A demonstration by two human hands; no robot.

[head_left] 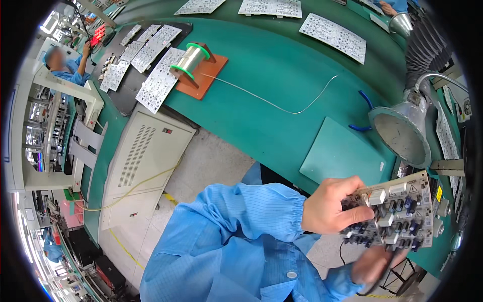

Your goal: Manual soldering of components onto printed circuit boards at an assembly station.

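Observation:
My left hand [333,207] is closed on the left edge of a populated circuit board [400,214], its thumb lying over the face. White blocks and dark cylindrical capacitors cover that face, and the board is held up off the table, tilted. Below the board's lower edge is my right hand [371,266], smeared by motion and partly hidden. A dark cord-like thing runs beside it; I cannot tell whether the hand holds it. Left of the extractor hood lies a flat green plate [342,153] on the green table [251,65].
A solder wire reel [191,59] sits on an orange stand [204,83], its wire trailing right. Blue-handled pliers [360,128] lie by a metal extractor hood [402,136]. Several circuit boards [333,38] lie farther back. A co-worker [70,65] is at far left, beyond a beige cabinet [138,166].

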